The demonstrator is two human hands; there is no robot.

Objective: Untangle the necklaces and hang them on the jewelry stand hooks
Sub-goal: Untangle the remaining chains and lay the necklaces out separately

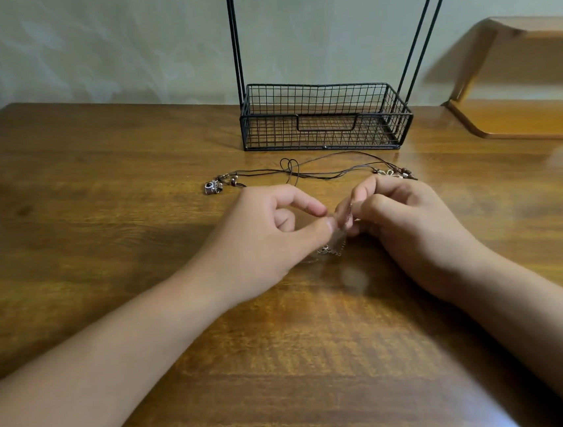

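I see a thin silver chain necklace bunched between my two hands, blurred, its loose end with a small clasp lying on the wooden table. Farther back, dark cord necklaces lie tangled in loops on the table just in front of the jewelry stand, a black wire basket with thin upright rods; a small camera-shaped charm sits at their left end, beads at their right. My left hand is low over the table, thumb and forefinger tips closed together on the chain, the other fingers curled under. My right hand faces it, fingers bent, pinching the same chain close by.
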